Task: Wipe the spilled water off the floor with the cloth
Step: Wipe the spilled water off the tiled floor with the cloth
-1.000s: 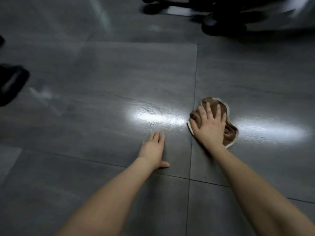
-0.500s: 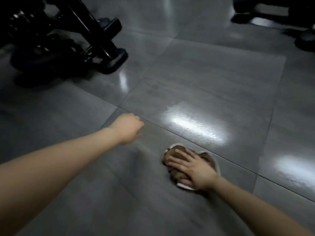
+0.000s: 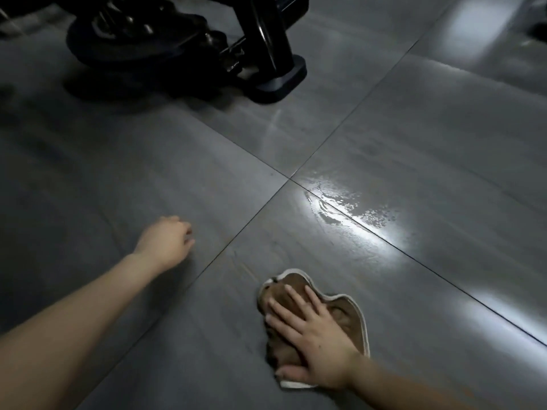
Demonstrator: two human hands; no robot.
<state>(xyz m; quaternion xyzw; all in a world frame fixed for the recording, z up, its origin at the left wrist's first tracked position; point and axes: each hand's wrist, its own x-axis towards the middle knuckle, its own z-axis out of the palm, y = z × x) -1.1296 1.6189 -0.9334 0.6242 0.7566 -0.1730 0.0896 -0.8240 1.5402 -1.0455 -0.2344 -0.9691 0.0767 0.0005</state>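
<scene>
My right fingers (image 3: 291,300) are spread and laid flat, pressing down on top of the cloth (image 3: 346,318) rather than gripping it; the thumb lies along the cloth's near edge. The right hand (image 3: 313,341) covers the left and middle part of the cloth, palm down, with the forearm running off toward the lower right corner.

The cloth is brown with a pale border, crumpled into an uneven patch, lying flat on the floor (image 3: 148,179) in the lower middle of my view.

My left fingers (image 3: 185,232) are curled loosely inward, holding nothing; I cannot tell whether the knuckles touch the tile or hang just above it. The left hand (image 3: 165,241) sits well to the left of the cloth, on the far side of a grout line that runs between the two hands.

The spilled water (image 3: 340,205) shows as a glossy, patchy film under a bright reflection, straddling a grout line near where four tiles meet. It lies beyond the cloth, apart from it, with dry-looking tile between them.

Farther out, at the top left, a black machine base (image 3: 183,51) with a wheel and a flat foot stands on the dark grey tiles.
</scene>
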